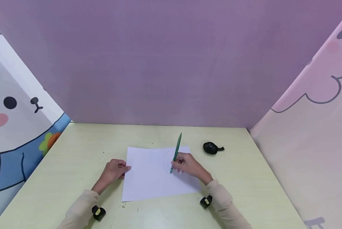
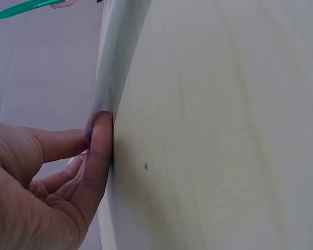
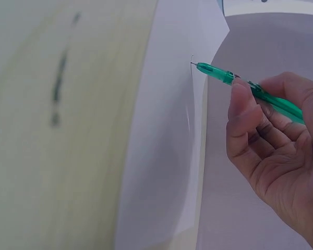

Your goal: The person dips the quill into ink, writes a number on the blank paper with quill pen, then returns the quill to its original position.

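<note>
A white sheet of paper (image 1: 148, 178) lies on the table in front of the person. The left hand (image 1: 116, 169) pinches its left edge, thumb on top and a finger underneath, and the edge curls up slightly in the left wrist view. Between thumb and fingers the right hand (image 1: 189, 166) holds a green pen (image 1: 177, 147), tilted with its back end up. In the right wrist view the thin tip of the pen (image 3: 214, 72) is right at the paper's surface. A faint curved line shows on the sheet just left of the pen.
A rounded black object (image 1: 210, 148) with a short tail lies beyond the right hand. The pale table (image 1: 90, 136) carries a few small dark marks. A purple panel (image 1: 165, 63) rises at its back edge, with cartoon-printed panels at both sides.
</note>
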A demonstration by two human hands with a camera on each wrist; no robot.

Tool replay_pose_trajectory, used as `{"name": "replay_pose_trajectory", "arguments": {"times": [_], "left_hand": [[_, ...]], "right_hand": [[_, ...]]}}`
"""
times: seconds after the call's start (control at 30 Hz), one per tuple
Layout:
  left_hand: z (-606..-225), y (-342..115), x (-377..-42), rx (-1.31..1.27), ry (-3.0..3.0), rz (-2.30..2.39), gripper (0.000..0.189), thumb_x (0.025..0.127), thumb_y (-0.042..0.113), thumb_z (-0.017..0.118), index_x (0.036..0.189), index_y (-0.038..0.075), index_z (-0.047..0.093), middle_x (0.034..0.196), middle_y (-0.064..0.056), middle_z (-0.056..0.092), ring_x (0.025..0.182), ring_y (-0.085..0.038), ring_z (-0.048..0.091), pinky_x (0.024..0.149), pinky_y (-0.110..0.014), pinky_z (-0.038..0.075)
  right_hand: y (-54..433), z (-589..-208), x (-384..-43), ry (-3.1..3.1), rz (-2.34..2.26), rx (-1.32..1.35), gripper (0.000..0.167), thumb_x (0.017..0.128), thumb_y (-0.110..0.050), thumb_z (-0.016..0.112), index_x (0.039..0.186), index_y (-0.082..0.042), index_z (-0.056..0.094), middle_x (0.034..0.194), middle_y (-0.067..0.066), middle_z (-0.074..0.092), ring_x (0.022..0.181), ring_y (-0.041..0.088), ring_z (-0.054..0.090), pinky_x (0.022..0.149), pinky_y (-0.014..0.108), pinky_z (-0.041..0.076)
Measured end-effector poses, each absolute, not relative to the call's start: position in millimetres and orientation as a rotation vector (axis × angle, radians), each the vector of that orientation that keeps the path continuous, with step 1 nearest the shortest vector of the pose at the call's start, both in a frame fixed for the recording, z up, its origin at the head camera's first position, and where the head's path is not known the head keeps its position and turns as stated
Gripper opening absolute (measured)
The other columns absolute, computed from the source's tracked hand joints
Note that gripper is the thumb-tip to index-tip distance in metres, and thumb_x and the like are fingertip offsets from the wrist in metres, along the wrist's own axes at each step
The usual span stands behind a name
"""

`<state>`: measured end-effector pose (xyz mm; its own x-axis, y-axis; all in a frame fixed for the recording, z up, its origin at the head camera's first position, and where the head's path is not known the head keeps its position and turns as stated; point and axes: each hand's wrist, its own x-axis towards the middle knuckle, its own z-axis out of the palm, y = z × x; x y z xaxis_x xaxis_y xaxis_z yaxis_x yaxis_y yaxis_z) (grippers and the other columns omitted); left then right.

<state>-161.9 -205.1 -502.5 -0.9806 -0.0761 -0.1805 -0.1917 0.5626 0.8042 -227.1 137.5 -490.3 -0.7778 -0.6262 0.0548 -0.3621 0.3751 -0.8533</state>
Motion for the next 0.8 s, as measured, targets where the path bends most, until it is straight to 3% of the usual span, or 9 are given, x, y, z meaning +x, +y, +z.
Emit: {"name": "replay_pose_trajectory", "arguments": {"times": [0.47, 0.8], "left_hand": [[-503.4, -207.5, -160.5, -0.213, 2.66, 1.409, 0.013, 0.096, 0.009, 0.073, 0.09, -0.002, 0.069, 0.079, -0.007, 0.069, 0.063, -0.015, 0.068, 0.06, -0.028, 0.058], [-503.3, -207.2, -161.3, -0.212, 2.66, 1.412, 0.013, 0.096, 0.009, 0.073, 0.09, -0.001, 0.068, 0.078, -0.006, 0.067, 0.062, -0.015, 0.068, 0.06, -0.027, 0.057]], "right_hand": [[139.4, -491.7, -225.7, 2.399, -1.402, -0.852, 0.012, 0.102, -0.008, 0.066, 0.092, -0.001, 0.066, 0.082, 0.011, 0.069, 0.073, 0.027, 0.067, 0.058, 0.02, 0.052], [140.3, -489.8, -225.8, 2.477, -1.355, -0.846, 0.01, 0.102, -0.009, 0.065, 0.094, -0.004, 0.067, 0.082, 0.001, 0.068, 0.074, 0.011, 0.062, 0.063, 0.021, 0.052]]}}
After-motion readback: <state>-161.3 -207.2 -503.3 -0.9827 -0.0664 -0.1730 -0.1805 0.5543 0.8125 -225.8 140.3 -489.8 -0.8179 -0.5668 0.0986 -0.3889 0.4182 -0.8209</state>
